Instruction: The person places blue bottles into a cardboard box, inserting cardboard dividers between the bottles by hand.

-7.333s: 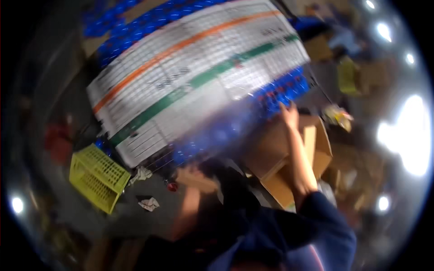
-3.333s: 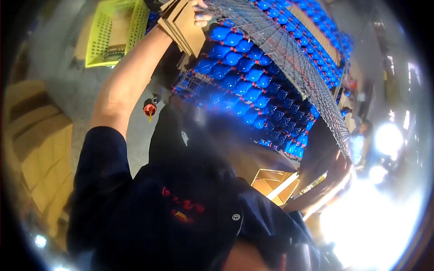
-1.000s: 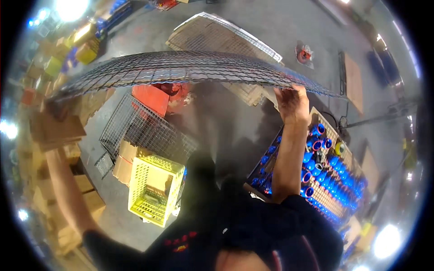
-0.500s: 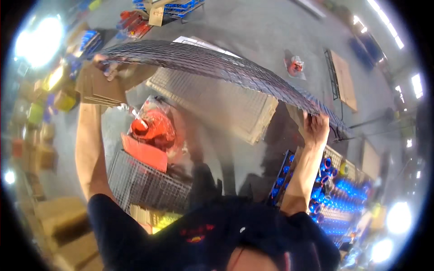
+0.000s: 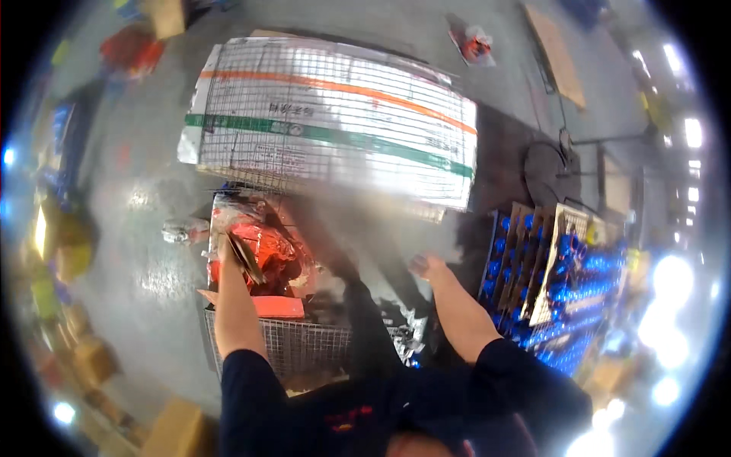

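In my left hand (image 5: pixel 226 247) are a few folded cardboard pieces (image 5: pixel 247 259), seen nearly edge-on; they partly hide the fingers. The hand hovers over a red plastic-wrapped bundle (image 5: pixel 266 244). My right hand (image 5: pixel 428 266) is lowered in front of me, blurred and holding nothing, its fingers seemingly loose. Ahead, a wire mesh panel (image 5: pixel 327 99) lies across a large white sheet with an orange band (image 5: pixel 343 85) and a green band (image 5: pixel 327 135). Neither hand touches the panel.
Near me on the left stands a wire basket (image 5: pixel 304 346). To the right, a rack of blue parts (image 5: pixel 582 286) has cardboard dividers. A cable (image 5: pixel 533 164) curls on the floor beyond it. Farther off are a small red bagged item (image 5: pixel 476 47) and a brown board (image 5: pixel 556 53).
The mesh panel, raised in both hands before, now lies flat over the white sheet. Both hands have let go of it and come back toward me; the left keeps the cardboard.
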Available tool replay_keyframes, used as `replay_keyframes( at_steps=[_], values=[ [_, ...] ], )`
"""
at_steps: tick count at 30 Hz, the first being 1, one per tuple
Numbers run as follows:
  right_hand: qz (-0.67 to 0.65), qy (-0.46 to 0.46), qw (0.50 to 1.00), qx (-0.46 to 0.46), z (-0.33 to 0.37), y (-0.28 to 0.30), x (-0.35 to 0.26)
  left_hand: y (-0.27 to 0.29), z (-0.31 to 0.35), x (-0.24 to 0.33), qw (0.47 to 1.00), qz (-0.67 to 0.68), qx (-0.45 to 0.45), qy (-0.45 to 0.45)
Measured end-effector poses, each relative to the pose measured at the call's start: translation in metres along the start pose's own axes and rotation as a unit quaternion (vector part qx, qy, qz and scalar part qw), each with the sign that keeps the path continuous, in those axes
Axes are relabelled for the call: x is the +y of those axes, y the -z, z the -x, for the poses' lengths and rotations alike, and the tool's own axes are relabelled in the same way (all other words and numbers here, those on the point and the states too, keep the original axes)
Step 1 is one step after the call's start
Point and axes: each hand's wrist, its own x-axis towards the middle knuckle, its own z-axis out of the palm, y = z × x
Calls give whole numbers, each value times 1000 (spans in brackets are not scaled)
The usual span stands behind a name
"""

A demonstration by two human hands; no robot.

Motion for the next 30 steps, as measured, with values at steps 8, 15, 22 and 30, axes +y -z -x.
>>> replay_keyframes(
  at_steps=[8, 15, 22, 30],
  values=[
    [626, 243, 735, -97, 54, 91, 83, -18, 96, -151, 827, -551, -109, 15],
    [571, 406, 713, 24, 38, 233, 112, -231, 278, -168, 728, -511, -439, 126],
    [286, 273, 914, 94, 107, 286, 207, -347, 421, -197, 502, -669, -547, -27],
    [-1, 211, 964, 163, 94, 315, 391, -352, 548, -361, 311, -754, -579, -13]
  ],
)
